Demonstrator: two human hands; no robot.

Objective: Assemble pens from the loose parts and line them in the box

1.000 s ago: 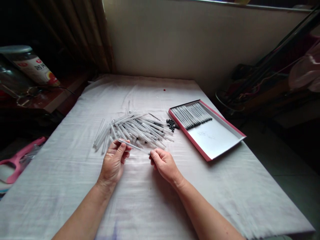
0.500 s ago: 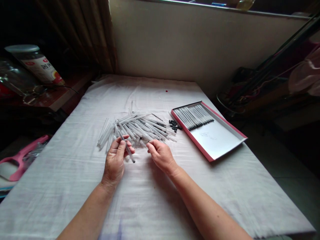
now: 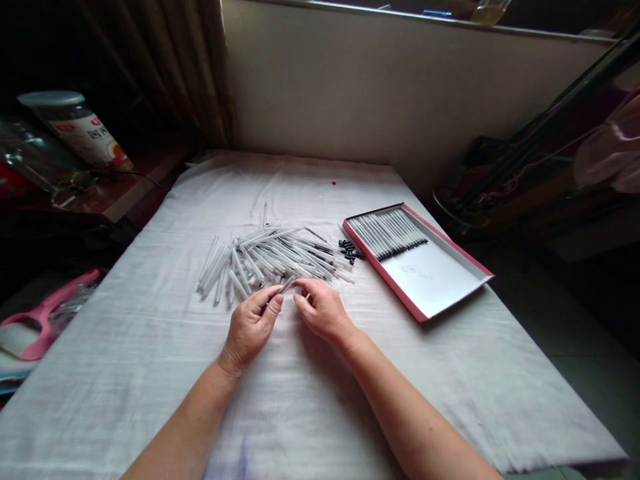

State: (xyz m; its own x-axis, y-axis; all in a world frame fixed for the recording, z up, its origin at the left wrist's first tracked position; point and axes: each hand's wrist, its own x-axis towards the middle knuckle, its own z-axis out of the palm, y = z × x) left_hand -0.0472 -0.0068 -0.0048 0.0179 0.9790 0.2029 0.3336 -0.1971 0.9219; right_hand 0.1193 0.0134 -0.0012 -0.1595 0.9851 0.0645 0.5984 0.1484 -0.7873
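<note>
Over the near edge of a loose pile of clear pen barrels (image 3: 280,250), my left hand (image 3: 251,327) is closed around a single pen (image 3: 287,285), its end sticking out past the thumb and pointing toward my right hand. My right hand (image 3: 323,310) is pinched close beside that end. What the right fingers hold is too small or hidden to make out. To the right of the pile lie several small black plugs (image 3: 349,251). A shallow box (image 3: 383,280) with red sides holds a row of pens (image 3: 387,232) with black ends in its far half.
A white cloth covers the table (image 3: 175,373). Near its far edge lies a tiny red piece (image 3: 334,183). On a side table at left stand a lidded jar (image 3: 87,137) and glasses (image 3: 70,190). A pink-handled object (image 3: 43,320) sits low at left.
My left hand has moved right, toward my right hand, and turned its pen so the end now points up and right. My right hand has barely moved.
</note>
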